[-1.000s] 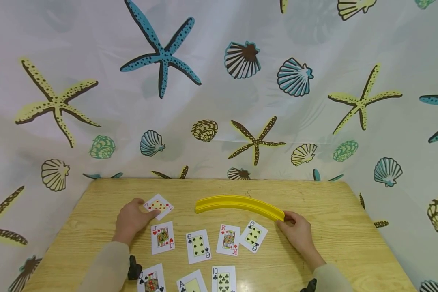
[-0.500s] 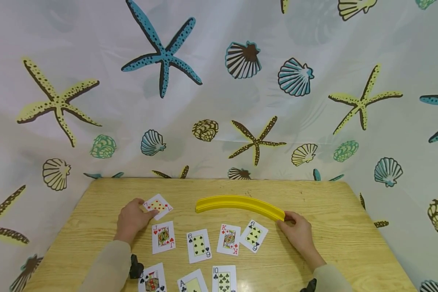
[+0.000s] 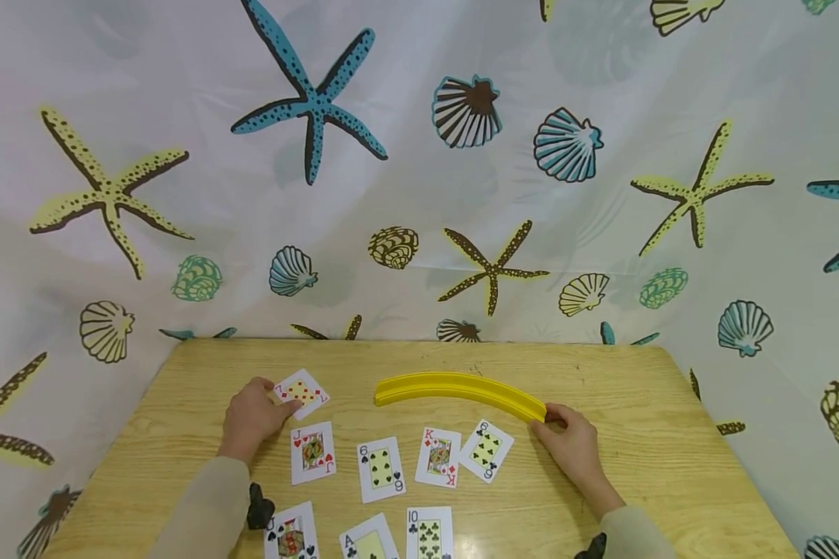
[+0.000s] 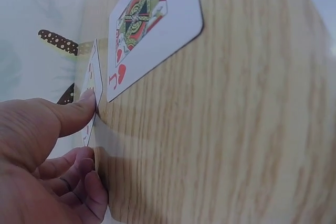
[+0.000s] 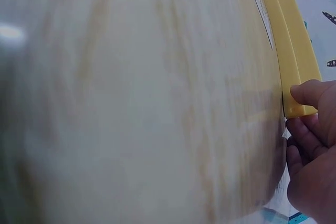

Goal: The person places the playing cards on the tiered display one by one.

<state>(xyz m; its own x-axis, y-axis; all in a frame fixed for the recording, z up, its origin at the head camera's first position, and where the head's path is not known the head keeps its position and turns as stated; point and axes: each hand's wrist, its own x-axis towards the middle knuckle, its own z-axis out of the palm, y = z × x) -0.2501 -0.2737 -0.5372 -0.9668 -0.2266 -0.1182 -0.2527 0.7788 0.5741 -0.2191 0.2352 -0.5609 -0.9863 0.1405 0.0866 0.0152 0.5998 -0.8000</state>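
At the table's left, my left hand holds the seven of diamonds playing card, thumb on its face near one edge. The left wrist view shows the thumb over that card and the other fingers curled below. Far to the right, my right hand pinches the right end of a curved yellow card holder, whose groove holds no card. In the right wrist view the thumb lies on the end of the holder, with fingers bent beneath it.
Face-up cards lie on the wooden table: jack of hearts, six of spades, king of diamonds, six of clubs. Nearer are a black jack, an ace and ten of clubs. A patterned curtain stands behind.
The seven of diamonds has shifted very slightly left under my left hand. My right hand and the yellow card holder have stayed in place.
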